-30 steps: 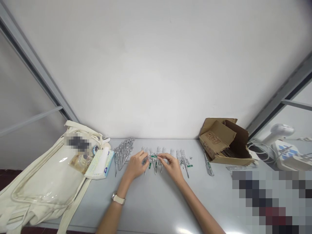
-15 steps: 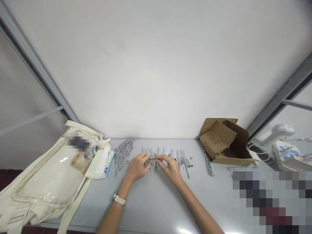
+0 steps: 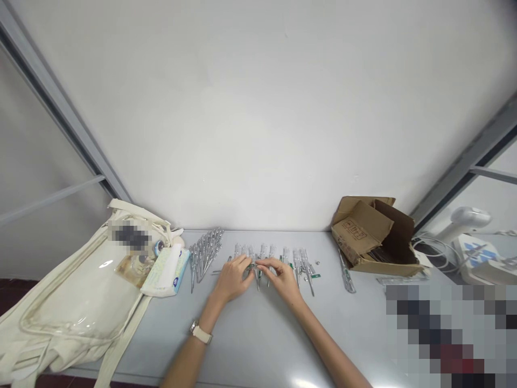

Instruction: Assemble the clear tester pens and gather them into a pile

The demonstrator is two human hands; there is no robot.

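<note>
Both my hands meet at the middle of a grey table (image 3: 258, 334). My left hand (image 3: 234, 279) and my right hand (image 3: 280, 277) each pinch one end of a small clear tester screwdriver with a green clip (image 3: 254, 265), held just above the table. Under and behind my fingers lies a row of similar clear screwdrivers (image 3: 299, 261), some with green clips. A separate bundle of clear screwdrivers (image 3: 205, 251) lies left of my left hand. A watch sits on my left wrist.
A cream tote bag (image 3: 76, 302) with a tissue pack (image 3: 165, 272) covers the table's left end. An open cardboard box (image 3: 374, 237) stands at the right, with one screwdriver (image 3: 346, 272) beside it. White devices and cables sit far right. A white wall rises behind.
My left hand has shifted slightly right and closer to my right hand, so the fingers of both now meet over the green-clipped screwdriver. Everything else is unchanged.
</note>
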